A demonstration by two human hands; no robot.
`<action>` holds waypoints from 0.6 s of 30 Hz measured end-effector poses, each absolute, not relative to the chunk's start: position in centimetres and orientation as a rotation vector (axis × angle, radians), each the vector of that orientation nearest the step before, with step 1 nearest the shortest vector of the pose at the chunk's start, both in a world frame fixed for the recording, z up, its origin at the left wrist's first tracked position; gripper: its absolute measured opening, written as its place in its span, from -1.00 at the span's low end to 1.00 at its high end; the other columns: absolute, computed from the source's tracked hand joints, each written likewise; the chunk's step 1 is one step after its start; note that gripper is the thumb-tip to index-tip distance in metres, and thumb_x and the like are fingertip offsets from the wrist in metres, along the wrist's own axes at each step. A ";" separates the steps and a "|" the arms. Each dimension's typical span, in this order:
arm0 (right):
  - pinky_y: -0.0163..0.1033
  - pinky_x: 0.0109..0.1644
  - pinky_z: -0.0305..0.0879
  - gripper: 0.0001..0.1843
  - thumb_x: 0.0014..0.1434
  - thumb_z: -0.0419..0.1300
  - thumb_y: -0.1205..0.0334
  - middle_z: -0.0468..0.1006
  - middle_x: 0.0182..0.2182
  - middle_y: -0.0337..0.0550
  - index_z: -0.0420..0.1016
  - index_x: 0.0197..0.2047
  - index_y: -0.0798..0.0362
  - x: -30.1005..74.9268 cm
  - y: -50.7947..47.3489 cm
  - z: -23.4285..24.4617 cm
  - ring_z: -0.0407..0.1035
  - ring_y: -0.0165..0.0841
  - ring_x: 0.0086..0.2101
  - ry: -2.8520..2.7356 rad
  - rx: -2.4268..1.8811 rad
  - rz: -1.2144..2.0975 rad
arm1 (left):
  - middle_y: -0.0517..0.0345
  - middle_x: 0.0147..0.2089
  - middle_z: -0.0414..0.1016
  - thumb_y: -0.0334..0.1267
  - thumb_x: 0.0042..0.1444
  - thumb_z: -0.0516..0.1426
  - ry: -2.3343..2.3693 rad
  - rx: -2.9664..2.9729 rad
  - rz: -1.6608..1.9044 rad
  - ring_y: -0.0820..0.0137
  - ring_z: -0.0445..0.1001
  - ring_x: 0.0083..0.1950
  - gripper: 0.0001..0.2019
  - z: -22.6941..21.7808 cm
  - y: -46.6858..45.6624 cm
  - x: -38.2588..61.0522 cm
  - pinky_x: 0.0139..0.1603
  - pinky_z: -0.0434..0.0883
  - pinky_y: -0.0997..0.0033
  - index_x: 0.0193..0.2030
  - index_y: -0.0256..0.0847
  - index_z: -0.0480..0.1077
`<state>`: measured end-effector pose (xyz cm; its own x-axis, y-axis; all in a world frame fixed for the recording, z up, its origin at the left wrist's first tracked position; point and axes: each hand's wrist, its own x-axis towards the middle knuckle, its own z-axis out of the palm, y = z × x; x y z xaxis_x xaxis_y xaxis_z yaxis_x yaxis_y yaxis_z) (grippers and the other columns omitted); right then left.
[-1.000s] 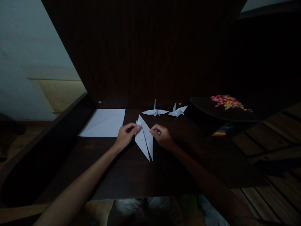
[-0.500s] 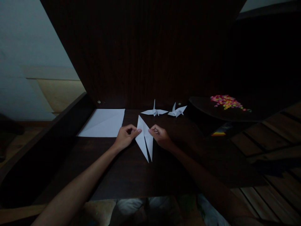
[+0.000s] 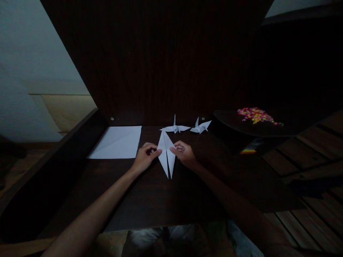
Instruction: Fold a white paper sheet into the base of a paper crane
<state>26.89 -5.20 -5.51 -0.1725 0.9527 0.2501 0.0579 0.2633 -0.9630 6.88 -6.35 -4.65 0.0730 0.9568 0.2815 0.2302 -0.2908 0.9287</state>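
A white, half-folded paper shape [image 3: 166, 153] with two long points toward me lies on the dark wooden table [image 3: 150, 192]. My left hand [image 3: 144, 157] pinches its left edge with curled fingers. My right hand [image 3: 184, 153] pinches its right edge, fingers closed. Both hands sit level with the shape's widest part. Two finished white paper cranes [image 3: 175, 127] [image 3: 200, 126] stand just behind it, near the table's back panel.
A flat white paper sheet [image 3: 118, 142] lies at the back left of the table. On the right, a dark rounded surface [image 3: 241, 125] carries a heap of small bright-coloured bits [image 3: 254, 115]. A wooden slatted floor [image 3: 308, 185] runs along the right side.
The folded shape has turned from slanted to nearly straight, its points now facing me, and looks narrower. Both hands stayed at its sides, a little closer together.
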 end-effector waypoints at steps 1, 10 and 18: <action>-0.36 -0.50 0.14 -0.65 0.00 0.30 -0.05 0.40 -0.57 -0.30 0.35 -0.40 0.05 26.9 -5.1 -5.6 0.29 -0.46 -0.55 -1.498 -0.989 1.096 | 0.18 -0.29 0.39 -0.08 -0.04 0.29 1.210 1.645 1.244 0.46 0.34 -0.35 -0.77 -4.7 -6.3 6.8 -0.31 0.33 0.45 -0.37 -0.21 0.53; -0.35 -0.48 0.11 -0.87 0.03 0.31 0.21 0.37 -0.48 -0.27 0.49 -0.43 0.09 27.8 -4.7 -6.2 0.20 -0.49 -0.54 -1.874 -1.086 0.822 | 0.14 -0.36 0.44 -0.16 0.09 0.22 1.241 1.999 0.971 0.41 0.39 -0.37 -0.82 -4.9 -5.7 5.4 -0.33 0.33 0.42 -0.39 -0.23 0.53; -0.28 -0.24 0.29 -0.87 0.17 0.21 0.35 0.44 -0.37 -0.17 0.62 -0.29 0.09 28.6 -4.8 -5.9 0.35 -0.39 -0.34 -2.318 -0.992 0.498 | 0.05 -0.27 0.51 -0.30 0.21 0.15 1.071 2.435 0.769 0.30 0.47 -0.19 -0.86 -4.9 -5.4 4.5 -0.12 0.39 0.34 -0.24 -0.23 0.55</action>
